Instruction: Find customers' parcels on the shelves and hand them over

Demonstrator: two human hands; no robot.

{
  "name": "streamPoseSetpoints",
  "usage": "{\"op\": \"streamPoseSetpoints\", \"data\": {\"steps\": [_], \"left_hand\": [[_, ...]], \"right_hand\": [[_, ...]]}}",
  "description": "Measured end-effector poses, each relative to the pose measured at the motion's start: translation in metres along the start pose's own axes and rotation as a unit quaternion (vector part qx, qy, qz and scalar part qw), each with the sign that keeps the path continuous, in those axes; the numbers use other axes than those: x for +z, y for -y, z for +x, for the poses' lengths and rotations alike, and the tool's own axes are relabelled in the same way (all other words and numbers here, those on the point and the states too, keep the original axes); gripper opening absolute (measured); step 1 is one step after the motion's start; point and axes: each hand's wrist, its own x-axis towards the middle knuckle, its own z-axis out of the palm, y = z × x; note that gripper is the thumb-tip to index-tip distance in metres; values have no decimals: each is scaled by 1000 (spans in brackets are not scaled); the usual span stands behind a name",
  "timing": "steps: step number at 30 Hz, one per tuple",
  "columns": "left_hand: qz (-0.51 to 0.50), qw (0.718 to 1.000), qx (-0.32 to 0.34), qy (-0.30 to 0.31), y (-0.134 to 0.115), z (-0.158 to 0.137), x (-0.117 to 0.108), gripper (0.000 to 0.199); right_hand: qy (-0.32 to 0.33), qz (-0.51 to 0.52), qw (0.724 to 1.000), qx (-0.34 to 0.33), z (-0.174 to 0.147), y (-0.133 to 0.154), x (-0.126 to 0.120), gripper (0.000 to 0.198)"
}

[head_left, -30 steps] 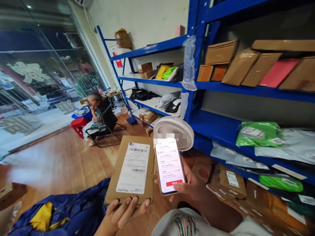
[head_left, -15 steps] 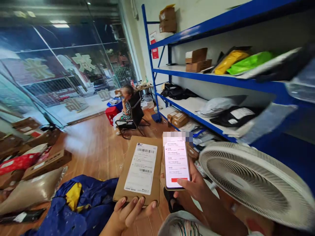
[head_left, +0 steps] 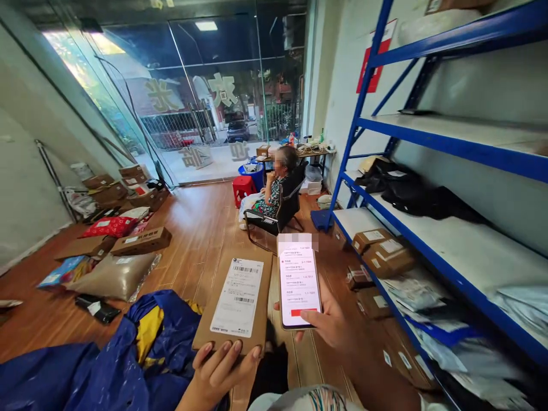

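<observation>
My left hand (head_left: 225, 365) grips the lower edge of a flat brown cardboard parcel (head_left: 268, 302), its fingers curled over the near side. A white shipping label (head_left: 238, 298) with barcodes covers much of the parcel's face, which is tilted up toward me. Just to the right, my right hand (head_left: 327, 319) is wrapped round a smartphone (head_left: 298, 279). The lit screen shows a list of entries, and my thumb lies over a red bar at its bottom. Parcel and phone are held side by side, a small gap between them.
Blue metal shelving (head_left: 454, 140) with parcels runs along the right. A person (head_left: 274, 194) sits in a black chair (head_left: 295, 200) ahead, beside a red stool (head_left: 243, 191). Several packages, including a clear-wrapped bag (head_left: 117, 274), lie on the left floor. A blue tarp (head_left: 77, 371) is in front.
The view has swung left, so the seated person and shelving appear farther right. The white fan has left the picture. Both hands keep hold of the parcel and phone.
</observation>
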Motion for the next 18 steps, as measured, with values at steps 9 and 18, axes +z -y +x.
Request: {"op": "streamPoseSetpoints", "data": {"steps": [9,18], "left_hand": [[-4,987,-146,68,274,-26,188,43],[-17,977,-179,111,537,21,379,79]], "right_hand": [[37,12,999,24,361,-52,-29,87],[-58,45,996,51,653,-77,-87,106]]}}
